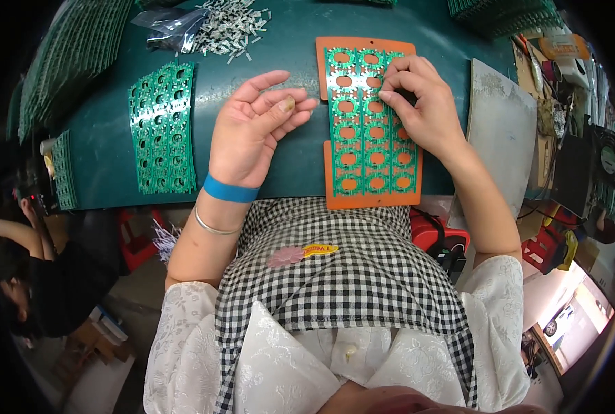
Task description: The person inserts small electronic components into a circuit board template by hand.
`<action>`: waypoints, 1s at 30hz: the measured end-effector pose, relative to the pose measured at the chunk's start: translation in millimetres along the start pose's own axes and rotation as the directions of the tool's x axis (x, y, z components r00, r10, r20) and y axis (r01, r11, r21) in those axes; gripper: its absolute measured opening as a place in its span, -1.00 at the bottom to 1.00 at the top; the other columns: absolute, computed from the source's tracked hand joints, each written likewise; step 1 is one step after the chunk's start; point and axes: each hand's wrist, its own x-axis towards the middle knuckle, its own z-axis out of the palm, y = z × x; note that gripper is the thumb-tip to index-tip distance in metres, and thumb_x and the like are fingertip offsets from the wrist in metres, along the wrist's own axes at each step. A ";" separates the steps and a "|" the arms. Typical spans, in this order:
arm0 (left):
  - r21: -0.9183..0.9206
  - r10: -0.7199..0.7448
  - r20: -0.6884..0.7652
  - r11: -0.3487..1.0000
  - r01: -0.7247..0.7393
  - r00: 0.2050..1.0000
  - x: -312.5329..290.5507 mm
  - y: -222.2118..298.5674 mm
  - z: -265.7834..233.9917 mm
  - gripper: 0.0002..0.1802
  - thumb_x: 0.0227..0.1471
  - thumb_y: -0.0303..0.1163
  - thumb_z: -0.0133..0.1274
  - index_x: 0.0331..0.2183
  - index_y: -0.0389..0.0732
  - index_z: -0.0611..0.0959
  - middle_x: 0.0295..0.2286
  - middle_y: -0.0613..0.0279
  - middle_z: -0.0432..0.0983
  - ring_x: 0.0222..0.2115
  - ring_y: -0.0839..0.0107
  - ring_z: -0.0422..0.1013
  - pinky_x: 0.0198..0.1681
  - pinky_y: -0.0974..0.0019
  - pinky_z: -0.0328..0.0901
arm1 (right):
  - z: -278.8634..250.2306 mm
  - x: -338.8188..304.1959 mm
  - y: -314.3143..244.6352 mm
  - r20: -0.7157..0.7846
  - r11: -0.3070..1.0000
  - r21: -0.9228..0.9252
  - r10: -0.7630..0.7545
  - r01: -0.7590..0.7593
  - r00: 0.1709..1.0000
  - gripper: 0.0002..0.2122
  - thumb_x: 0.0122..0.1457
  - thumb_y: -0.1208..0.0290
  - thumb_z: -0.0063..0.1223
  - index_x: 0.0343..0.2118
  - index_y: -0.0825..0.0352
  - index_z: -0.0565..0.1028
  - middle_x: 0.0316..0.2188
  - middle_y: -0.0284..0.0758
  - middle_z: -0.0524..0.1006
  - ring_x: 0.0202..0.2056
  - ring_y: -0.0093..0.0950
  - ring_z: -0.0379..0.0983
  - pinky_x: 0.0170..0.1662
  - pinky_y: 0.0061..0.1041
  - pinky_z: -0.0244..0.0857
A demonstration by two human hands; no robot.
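A green circuit board panel (361,141), with rows of oval cut-outs, lies on an orange fixture plate (373,201) by the table's front edge. My right hand (421,103) is over the panel's upper right part. Its thumb and index finger come together in a pinch at the board; anything between them is too small or hidden to make out. To the left of the panel, my left hand (256,127) is raised palm up, fingers curled and the thumb pressed against them. Whatever it may hold is hidden.
A pile of small white parts (233,27) lies beside a dark plastic bag (172,29) at the back. Stacked green panels (161,131) stand on the left, with taller stacks (80,55) behind. A grey metal plate (497,131) is at right. Another person's arm (18,234) shows at far left.
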 end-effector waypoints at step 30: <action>0.397 0.450 0.168 0.783 -0.478 0.877 -16.7 -14.8 43.4 -0.42 0.14 -0.72 -0.11 0.19 -0.34 0.21 0.07 -0.11 0.37 -0.11 0.26 0.53 -0.07 0.35 0.46 | 3.2 16.7 -64.8 -0.087 0.960 0.128 -0.238 0.247 0.967 -0.80 -0.10 0.50 0.31 -0.35 0.28 0.59 -0.33 -0.33 0.54 -0.34 -0.31 0.48 -0.30 -0.41 0.37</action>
